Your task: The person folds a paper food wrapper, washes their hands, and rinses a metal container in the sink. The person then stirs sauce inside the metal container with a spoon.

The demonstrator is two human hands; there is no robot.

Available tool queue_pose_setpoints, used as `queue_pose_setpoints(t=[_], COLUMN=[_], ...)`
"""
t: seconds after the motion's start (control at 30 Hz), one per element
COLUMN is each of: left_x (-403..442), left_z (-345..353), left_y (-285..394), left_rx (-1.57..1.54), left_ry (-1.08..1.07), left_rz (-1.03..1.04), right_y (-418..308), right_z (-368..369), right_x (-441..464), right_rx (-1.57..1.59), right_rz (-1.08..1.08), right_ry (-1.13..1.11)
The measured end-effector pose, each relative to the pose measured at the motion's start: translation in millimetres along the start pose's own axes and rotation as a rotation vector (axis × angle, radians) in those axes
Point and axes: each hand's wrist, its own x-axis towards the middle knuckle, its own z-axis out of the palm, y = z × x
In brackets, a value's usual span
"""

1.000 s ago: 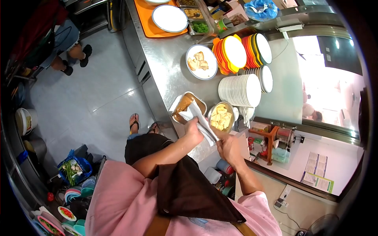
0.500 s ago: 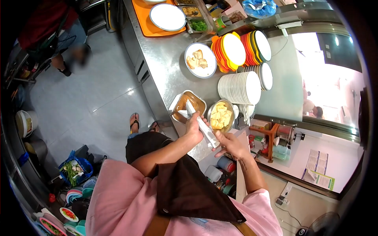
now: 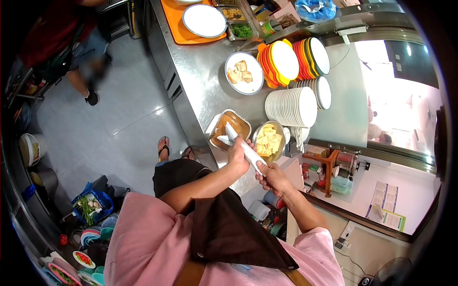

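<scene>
While the left hand grips the white cloth around mid-length, the right hand pinches its near end, so it's basically strung lengthwise between them, far tip poking past the left, the one closer to the tray.

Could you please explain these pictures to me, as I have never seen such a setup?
There is no machine here, just a person working bare-handed. Every picture comes from one camera worn on the head, looking forward and down. The left hand and right hand together hold a narrow white sheet; I cannot tell whether it is cloth or paper. On the counter stand a tub of brown liquid, a bowl of yellow pieces, a plate of browned pieces, stacked dishes and an orange tray.
</scene>
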Motion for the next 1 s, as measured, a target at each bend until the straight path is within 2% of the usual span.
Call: queue_pose_setpoints(t=[0.23, 0.33, 0.47, 0.6, 0.7, 0.8, 1.0], left_x=[-17.6, -58.3, -62.1, -80.4, -81.9, -74.1, -61.4], left_z=[1.0, 18.1, 9.1, 10.3, 8.7, 4.4, -2.7], left_y=[-8.1, -6.8, -14.1, -19.8, -18.5, -16.3, -14.9], left_rx=[0.091, 0.206, 0.322, 0.414, 0.422, 0.448, 0.395], left_ry=[-0.157, -0.195, -0.396, -0.29, -0.256, -0.326, -0.295], left_rz=[-0.082, -0.084, -0.146, -0.126, -0.182, -0.12, -0.154], right_y=[-12.1, -17.4, -13.0, -5.4, 13.8, 13.8, 16.3], right_z=[9.9, 15.7, 12.5, 4.5, -1.7, -1.4, -2.6], right_x=[-3.4, -1.9, 6.1, 12.2, 29.4, 25.8, 23.9], right_rx=[-0.177, -0.194, -0.181, -0.223, -0.166, -0.292, -0.462], right_rz=[-0.109, -0.155, -0.237, -0.28, -0.476, -0.524, -0.559], right_ry=[0.108, 0.151, 0.166, 0.163, 0.119, 0.119, 0.16])
